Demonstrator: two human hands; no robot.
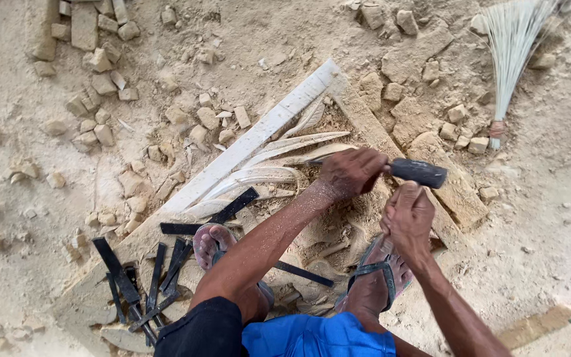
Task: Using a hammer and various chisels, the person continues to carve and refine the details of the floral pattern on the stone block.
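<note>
Head view: my left hand [350,173] is closed around the handle of a dark mallet [418,172], whose head sticks out to the right over the carved stone slab [269,129]. My right hand [408,218] is fisted just below the mallet head; I think it holds a chisel, but the tool is hidden. Both sandalled feet rest on the slab. Flat black chisels [127,281] lie at its lower left corner; a broom [510,59] lies off the upper right.
</note>
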